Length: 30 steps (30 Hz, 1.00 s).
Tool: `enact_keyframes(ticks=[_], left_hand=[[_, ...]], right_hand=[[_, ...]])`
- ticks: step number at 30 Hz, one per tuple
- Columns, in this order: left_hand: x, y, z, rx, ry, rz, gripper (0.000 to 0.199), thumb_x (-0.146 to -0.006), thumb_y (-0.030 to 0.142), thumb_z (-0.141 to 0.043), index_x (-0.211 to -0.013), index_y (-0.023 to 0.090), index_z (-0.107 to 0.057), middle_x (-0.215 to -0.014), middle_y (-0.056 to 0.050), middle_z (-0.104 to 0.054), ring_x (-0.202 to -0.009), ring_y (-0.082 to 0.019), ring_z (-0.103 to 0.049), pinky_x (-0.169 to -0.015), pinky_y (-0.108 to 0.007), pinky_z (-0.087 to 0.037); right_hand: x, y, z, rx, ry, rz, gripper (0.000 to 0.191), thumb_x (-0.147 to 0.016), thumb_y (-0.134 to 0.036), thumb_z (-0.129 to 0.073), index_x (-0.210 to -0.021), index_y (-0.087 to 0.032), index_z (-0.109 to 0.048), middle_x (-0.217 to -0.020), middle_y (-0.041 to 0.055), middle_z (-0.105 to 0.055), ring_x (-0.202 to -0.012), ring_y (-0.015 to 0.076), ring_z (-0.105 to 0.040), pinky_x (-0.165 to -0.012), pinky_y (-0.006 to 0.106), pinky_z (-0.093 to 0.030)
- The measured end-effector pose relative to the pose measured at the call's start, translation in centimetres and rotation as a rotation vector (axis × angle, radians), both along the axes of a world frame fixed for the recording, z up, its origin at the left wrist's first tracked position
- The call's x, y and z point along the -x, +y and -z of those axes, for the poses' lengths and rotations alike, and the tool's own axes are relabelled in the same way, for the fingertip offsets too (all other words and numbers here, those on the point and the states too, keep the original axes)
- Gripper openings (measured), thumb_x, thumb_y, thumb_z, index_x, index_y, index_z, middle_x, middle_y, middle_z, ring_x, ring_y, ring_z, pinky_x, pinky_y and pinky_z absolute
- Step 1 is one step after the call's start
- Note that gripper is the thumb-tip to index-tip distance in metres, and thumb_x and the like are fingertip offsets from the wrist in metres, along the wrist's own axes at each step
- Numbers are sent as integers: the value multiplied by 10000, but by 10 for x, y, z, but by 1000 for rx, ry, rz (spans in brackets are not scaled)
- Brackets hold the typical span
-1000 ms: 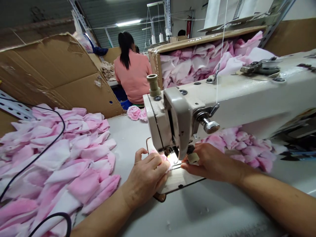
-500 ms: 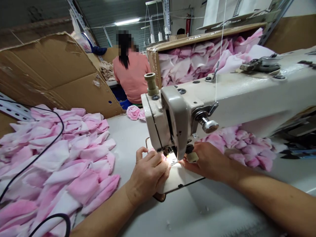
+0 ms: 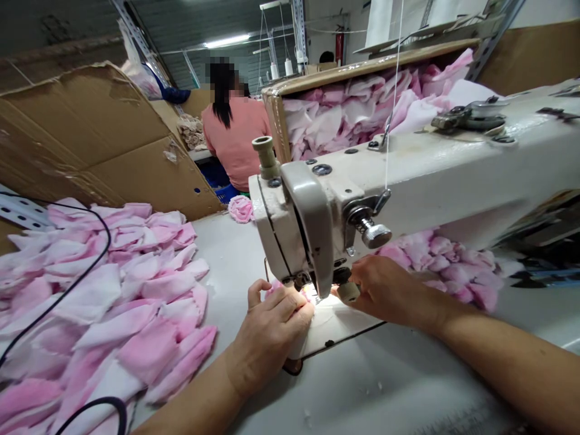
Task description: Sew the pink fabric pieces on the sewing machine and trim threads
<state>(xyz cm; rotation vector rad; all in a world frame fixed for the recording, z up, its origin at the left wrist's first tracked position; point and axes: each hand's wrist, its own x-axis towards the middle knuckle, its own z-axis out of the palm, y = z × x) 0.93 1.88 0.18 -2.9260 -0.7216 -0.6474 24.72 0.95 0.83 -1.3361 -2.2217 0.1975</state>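
At the needle area of a white sewing machine [image 3: 294, 223], my left hand [image 3: 274, 323] is closed on a small piece of pink fabric [image 3: 273, 290], its index finger and thumb close to the lit needle plate [image 3: 338, 320]. Pink cloth shows just past the fingers, beside the presser foot. On the other side of the needle, my right hand [image 3: 389, 290] reaches in behind the machine's head with its fingers curled together. Their tips are partly covered by the lever and knob, so what they pinch is hidden.
Loose pink-and-white fabric pieces [image 3: 136, 314] are heaped at the left, with a black cable [image 3: 97, 254] across them. Gathered pink pieces [image 3: 444, 260] lie under the machine arm. Behind stand cardboard panels [image 3: 104, 139], a fabric-filled box [image 3: 276, 124] and a seated person [image 3: 238, 139].
The view has shifted slightly, so the machine sits a little further left. Both hands stay at the needle; my left fingers have drawn slightly closer together, and more pink cloth shows behind them.
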Motion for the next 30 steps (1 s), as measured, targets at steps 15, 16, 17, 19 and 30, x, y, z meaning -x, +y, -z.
enact_keyframes(ticks=[15, 16, 17, 19, 30], left_hand=[[1, 2, -8, 14, -45, 39, 228, -999, 181, -379, -1057, 160, -599, -1003, -54, -674, -954, -190, -562, -932, -365, -298], [1, 3, -8, 7, -58, 43, 223, -995, 161, -382, -1055, 156, -596, -1003, -57, -674, -956, -189, -559, -925, -352, -318], [1, 4, -8, 0, -62, 50, 223, -992, 145, -380, -1053, 153, -594, -1000, -58, -675, -956, -188, -559, -921, -342, -331], [1, 4, -7, -10, -55, 69, 237, -997, 146, -362, -1044, 150, -594, -989, -53, -680, -954, -187, -562, -933, -342, -331], [2, 1, 0, -5, -12, 110, 318, -1018, 196, -283, -1037, 136, -595, -1035, -57, -692, -986, -188, -586, -983, -375, -259]], right_hand=[[8, -1, 4, 132, -51, -51, 181, -808, -147, -571, -628, -163, -579, -583, -13, -584, -528, 103, -454, -527, 256, -235], [8, -2, 3, 139, -60, -54, 187, -811, -149, -566, -625, -164, -574, -579, -13, -579, -527, 104, -448, -527, 259, -232], [8, -2, 2, 140, -66, -51, 192, -811, -150, -563, -620, -165, -569, -572, -14, -571, -525, 104, -441, -527, 262, -227], [7, -2, 1, 146, -70, -53, 206, -810, -149, -559, -605, -165, -555, -555, -17, -551, -515, 100, -422, -522, 263, -218], [8, 2, 7, 101, -4, 54, 193, -722, -136, -605, -539, -163, -551, -514, -25, -541, -491, 86, -414, -510, 239, -222]])
